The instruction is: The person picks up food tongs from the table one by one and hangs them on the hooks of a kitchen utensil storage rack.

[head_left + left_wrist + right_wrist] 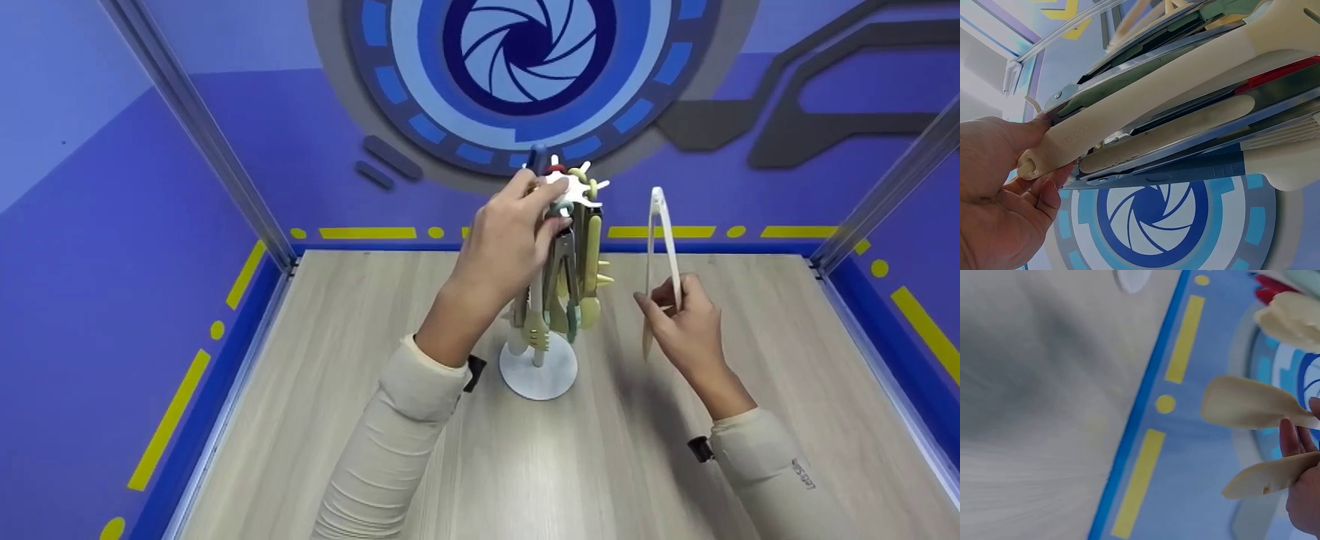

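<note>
My left hand (504,236) is at the top of a white utensil stand (551,384), beside its hooks. In the left wrist view, its thumb and fingers pinch the hanging end of a cream-handled kitchen utensil (1151,94); the slotted head runs out of frame. Off to the stand's right, my right hand (691,324) grips a pair of cream tongs (670,255), hinge end up. The tongs' arms are spread, and their broad flat tips (1244,403) hang downward. Fingers lie between the two arms.
Several other utensils hang round the stand, among them metal-armed tongs (568,255) and a yellow-green pasta server (538,330). The stand is on a wood-grain table (360,420). Blue printed walls (247,150) enclose the back and sides.
</note>
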A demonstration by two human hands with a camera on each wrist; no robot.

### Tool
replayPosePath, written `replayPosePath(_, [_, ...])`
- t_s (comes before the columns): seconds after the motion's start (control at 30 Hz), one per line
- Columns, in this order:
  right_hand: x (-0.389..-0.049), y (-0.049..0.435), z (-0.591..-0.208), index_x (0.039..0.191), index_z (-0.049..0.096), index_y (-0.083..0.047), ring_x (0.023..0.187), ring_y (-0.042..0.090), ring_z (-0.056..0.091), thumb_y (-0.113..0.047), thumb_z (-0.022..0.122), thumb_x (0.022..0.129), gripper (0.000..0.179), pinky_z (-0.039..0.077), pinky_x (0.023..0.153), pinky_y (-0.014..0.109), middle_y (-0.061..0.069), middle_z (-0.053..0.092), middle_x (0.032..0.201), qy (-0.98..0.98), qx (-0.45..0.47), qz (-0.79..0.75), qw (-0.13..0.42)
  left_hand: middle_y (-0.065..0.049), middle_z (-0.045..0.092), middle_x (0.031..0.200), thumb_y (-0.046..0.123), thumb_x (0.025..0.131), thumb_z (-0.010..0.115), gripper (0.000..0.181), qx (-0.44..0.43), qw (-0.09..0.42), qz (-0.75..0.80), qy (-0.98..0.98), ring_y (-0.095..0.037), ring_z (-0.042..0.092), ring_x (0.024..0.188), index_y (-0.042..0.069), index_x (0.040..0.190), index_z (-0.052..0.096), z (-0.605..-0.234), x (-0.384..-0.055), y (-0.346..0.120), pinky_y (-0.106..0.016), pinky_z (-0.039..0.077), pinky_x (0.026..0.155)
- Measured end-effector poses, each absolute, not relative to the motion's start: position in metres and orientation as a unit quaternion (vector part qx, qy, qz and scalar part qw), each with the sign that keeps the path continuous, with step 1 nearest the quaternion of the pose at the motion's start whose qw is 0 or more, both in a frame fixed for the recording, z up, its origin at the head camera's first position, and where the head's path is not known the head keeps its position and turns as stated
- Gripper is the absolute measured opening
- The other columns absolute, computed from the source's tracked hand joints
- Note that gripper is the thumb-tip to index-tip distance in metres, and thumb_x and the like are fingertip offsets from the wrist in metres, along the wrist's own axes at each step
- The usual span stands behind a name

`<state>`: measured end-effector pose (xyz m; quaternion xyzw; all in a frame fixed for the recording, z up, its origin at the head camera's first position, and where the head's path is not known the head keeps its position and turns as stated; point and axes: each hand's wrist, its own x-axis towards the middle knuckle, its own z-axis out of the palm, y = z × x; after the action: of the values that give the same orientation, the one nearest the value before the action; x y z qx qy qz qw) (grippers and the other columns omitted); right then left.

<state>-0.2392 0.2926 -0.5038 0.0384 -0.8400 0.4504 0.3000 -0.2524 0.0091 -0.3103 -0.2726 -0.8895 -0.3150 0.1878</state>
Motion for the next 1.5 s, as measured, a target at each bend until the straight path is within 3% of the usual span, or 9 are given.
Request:
replayPosePath(0.6, [-0.205, 0.255, -0.464, 0.107, 0.066, 0.005, 0.073, -0.009, 0.065, 0.002, 0.084, 0.086, 0.028, 0.052, 0.066, 0.005, 0.008, 0.077, 0.080, -0.818, 0.158, 0.429, 0.348, -0.001, 0.064, 0.124, 0.024, 0.104, 0.070, 0.042, -0.265, 0.184, -0.320, -0.891, -0.020, 0.070, 0.109, 0.021, 0.146, 0.068, -0.311, -0.252, 0.009, -0.034, 0.059, 0.090])
replayPosePath(0.9, [-0.197, 0.243, -0.455, 0.112, 0.064, 0.005, 0.067, 0.002, 0.064, 0.003, 0.081, 0.088, 0.029, 0.052, 0.064, 0.007, 0.004, 0.073, 0.078, -0.833, 0.179, 0.400, 0.338, -0.001, 0.064, 0.124, 0.023, 0.104, 0.070, 0.042, -0.261, 0.183, -0.318, -0.893, -0.020, 0.070, 0.106, 0.021, 0.146, 0.068, -0.310, -0.251, 0.009, -0.033, 0.059, 0.086])
replayPosePath(1.5, [-0.193, 0.230, -0.442, 0.114, 0.061, 0.004, 0.060, 0.005, 0.060, 0.001, 0.076, 0.091, 0.028, 0.049, 0.055, 0.011, 0.005, 0.069, 0.073, -0.859, 0.175, 0.365, 0.315, -0.003, 0.065, 0.123, 0.022, 0.103, 0.071, 0.040, -0.269, 0.193, -0.316, -0.889, -0.021, 0.070, 0.105, 0.020, 0.143, 0.069, -0.311, -0.252, 0.009, -0.035, 0.059, 0.088])
